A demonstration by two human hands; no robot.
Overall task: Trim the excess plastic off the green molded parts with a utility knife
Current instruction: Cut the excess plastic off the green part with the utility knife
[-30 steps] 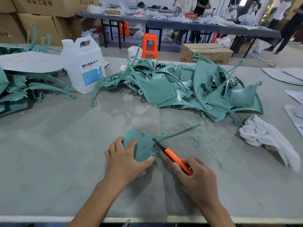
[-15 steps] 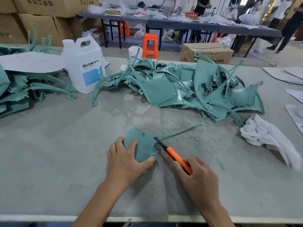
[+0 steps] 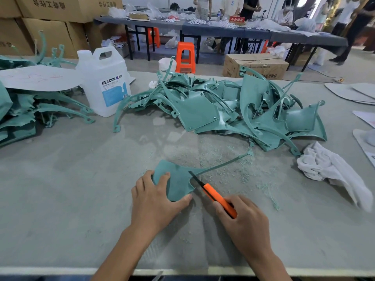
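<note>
A flat green molded part (image 3: 179,182) with a long thin arm reaching up and right lies on the grey table (image 3: 60,189) in front of me. My left hand (image 3: 156,201) rests on its near left side, fingers spread over the top and thumb at its lower edge. My right hand (image 3: 243,222) grips an orange utility knife (image 3: 218,197). The knife's dark blade touches the part's right edge where the thin arm begins.
A big heap of green molded parts (image 3: 233,112) lies behind the work spot, and another pile (image 3: 22,110) sits at far left under a white sheet. A white DEXCON jug (image 3: 105,82) stands back left. A white rag (image 3: 332,169) lies right. Green shavings (image 3: 263,185) litter the table.
The knife blade has slid slightly along the part's right edge. Both hands stay in nearly the same place on the part and the knife.
</note>
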